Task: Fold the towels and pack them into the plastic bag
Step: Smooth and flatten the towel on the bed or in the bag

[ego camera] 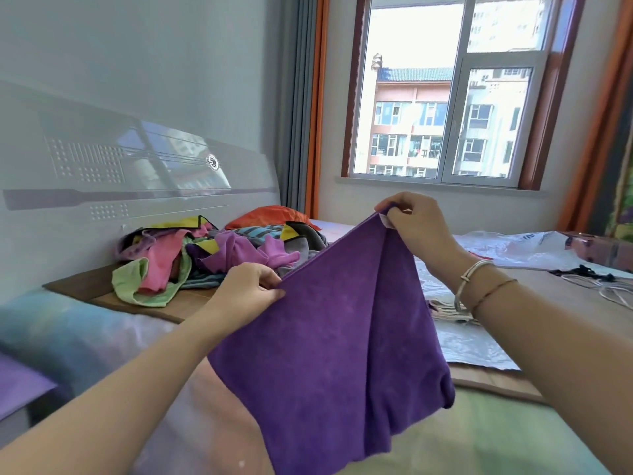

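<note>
While daylight falls through a far window (445, 97), a bed (496, 440) fills the near and middle ground, its grey headboard (137, 173) running along the left wall. Above the bed hangs a purple towel (329, 354), held up in the air in the centre of the scene; its top edge slants from lower left up to the far right, and its length drops from that edge down toward the near side, the cloth falling in soft vertical folds. A heap of towels (205, 255) in pink, green, purple and yellow lies to the far left on a brown board near the headboard, with an orange pillow (270, 216) just behind it. A clear plastic bag (524, 250) lies flat on the bed at the far right, well apart from the raised towel. The left hand (250, 289) pinches the towel's lower-left corner, fingers curled round the hem with the cloth hanging below them. The right hand (414, 224) pinches the upper-right corner beside a small white label, fingers bent over the edge. Thin bracelets (479, 286) circle the right wrist.
</note>
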